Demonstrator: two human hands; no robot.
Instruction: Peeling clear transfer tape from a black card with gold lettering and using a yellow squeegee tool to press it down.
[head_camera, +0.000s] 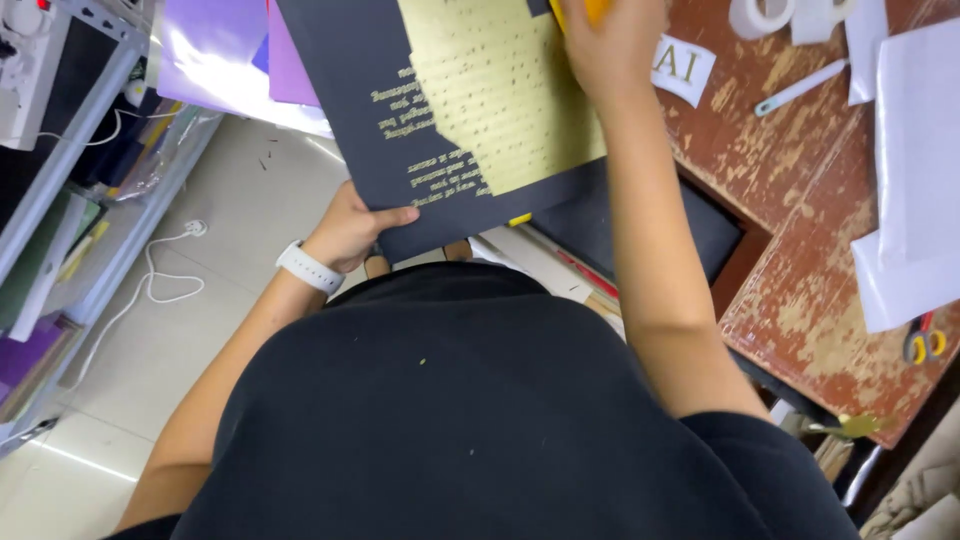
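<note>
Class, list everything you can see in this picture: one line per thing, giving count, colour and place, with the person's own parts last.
Dark sheet: one, black with gold lettering, top centre, held up.
Gold foil layer: one, yellow-gold, on the dark sheet.
Desk: one, worn red-brown, right.
Tape rolls: two, white, desk's top edge.
Pen: one, white and light blue, on the desk.
White paper: several sheets, desk's right side.
Scissors: one pair, yellow and red handles, desk's lower right.
Purple sheets: several, top left.
Cable: one, white, on the floor.
Watch: one, white, left wrist.
Left hand: grips the sheet's lower edge.
Right hand: presses a yellow tool on the foil.
</note>
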